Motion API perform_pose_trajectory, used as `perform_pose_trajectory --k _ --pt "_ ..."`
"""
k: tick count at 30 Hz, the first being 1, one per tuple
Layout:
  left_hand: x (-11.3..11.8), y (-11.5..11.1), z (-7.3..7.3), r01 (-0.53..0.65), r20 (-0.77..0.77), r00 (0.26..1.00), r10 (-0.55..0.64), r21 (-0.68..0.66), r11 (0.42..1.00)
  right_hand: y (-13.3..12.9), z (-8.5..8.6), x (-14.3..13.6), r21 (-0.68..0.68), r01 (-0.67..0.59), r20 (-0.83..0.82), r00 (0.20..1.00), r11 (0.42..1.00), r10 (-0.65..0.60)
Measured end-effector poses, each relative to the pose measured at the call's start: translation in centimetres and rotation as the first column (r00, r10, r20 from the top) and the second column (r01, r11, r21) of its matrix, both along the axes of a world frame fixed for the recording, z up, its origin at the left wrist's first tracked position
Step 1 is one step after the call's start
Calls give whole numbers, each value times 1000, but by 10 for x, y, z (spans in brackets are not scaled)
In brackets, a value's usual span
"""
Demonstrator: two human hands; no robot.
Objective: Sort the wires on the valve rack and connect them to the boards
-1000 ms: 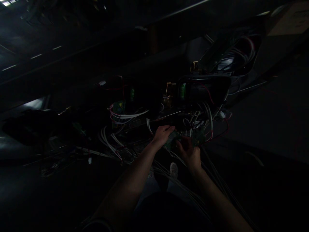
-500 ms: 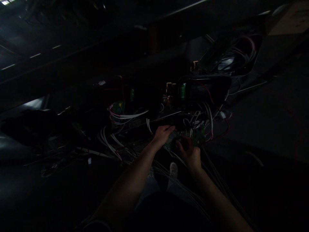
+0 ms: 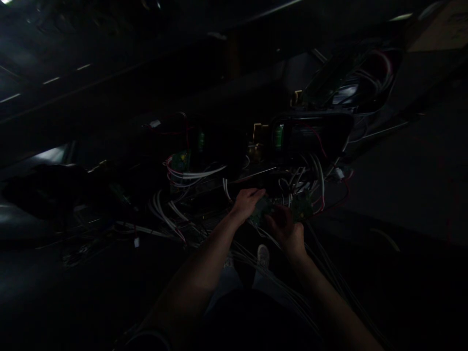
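Note:
The picture is very dark. A green circuit board [image 3: 260, 212] lies between my two hands. My left hand [image 3: 247, 203] grips it from the left, with fingers stretched over its far edge. On the right, my right hand [image 3: 287, 229] is curled with thumb and fingers close together at the board's right side; whether something small is in them is hidden. Just beyond my right hand sits a second green circuit board [image 3: 302, 207] with wires on it. White wires [image 3: 270, 237] run below the first board.
Black housings [image 3: 314, 134] with wires stand in a row behind my hands, brass fittings [image 3: 258, 131] between them. Another board [image 3: 181, 161] with white and red wires is at the left. Loose cables [image 3: 252, 258] hang near my shoes [image 3: 263, 256]. A cardboard box [image 3: 438, 31] is at far right.
Both hands stay almost in place at the board. My right hand's fingers have shifted slightly. The surroundings moved a little in the view.

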State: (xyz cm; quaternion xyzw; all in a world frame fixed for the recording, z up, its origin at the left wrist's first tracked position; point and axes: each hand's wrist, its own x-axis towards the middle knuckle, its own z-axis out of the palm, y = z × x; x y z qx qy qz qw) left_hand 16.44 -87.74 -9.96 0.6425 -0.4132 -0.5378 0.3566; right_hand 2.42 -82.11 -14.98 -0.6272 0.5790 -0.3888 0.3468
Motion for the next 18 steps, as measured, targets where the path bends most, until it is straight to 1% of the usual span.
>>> perform_pose_trajectory --k 3,5,6,7,8,9,11,12,13,14,15,16,17,18 --pt "0 -2 1 23 41 999 -22 -26 999 2 0 -1 -49 -16 -8 1000 999 15" --pt "0 8 5 39 117 993 -30 -75 996 3 2 -4 -68 -21 -42 999 997 18" --pt "0 18 8 53 180 983 -28 -135 989 3 3 -5 -80 -25 -58 998 997 20" --pt "1 33 10 80 253 967 -24 -216 973 3 3 -8 -94 -34 -72 997 995 27" --pt "1 51 11 125 326 945 -19 -308 943 4 3 -11 -111 -46 -85 996 993 37" --pt "2 72 11 191 392 920 -25 -391 900 4 2 -14 -134 -63 -100 994 989 50" --pt "4 113 6 331 444 890 -105 -470 818 5 -3 -21 -184 -107 -149 986 977 80" --pt "7 131 1 353 441 888 -130 -473 807 6 -6 -24 -208 -134 -183 978 969 96" --pt "10 145 -5 316 430 896 -110 -444 838 7 -10 -27 -233 -161 -215 970 959 111" --pt "13 154 -12 244 411 909 -66 -400 883 8 -14 -30 -255 -191 -242 962 948 129" --pt "17 159 -19 138 394 919 8 -339 930 10 -17 -31 -269 -226 -262 953 936 154" --pt "20 160 -25 14 385 918 97 -276 961 11 -19 -32 -278 -259 -278 943 925 180" --pt "24 157 -31 -105 379 906 187 -225 969 13 -21 -32 -279 -284 -294 935 917 200" --pt "27 153 -37 -214 371 887 273 -192 958 14 -23 -32 -279 -297 -314 927 913 206"
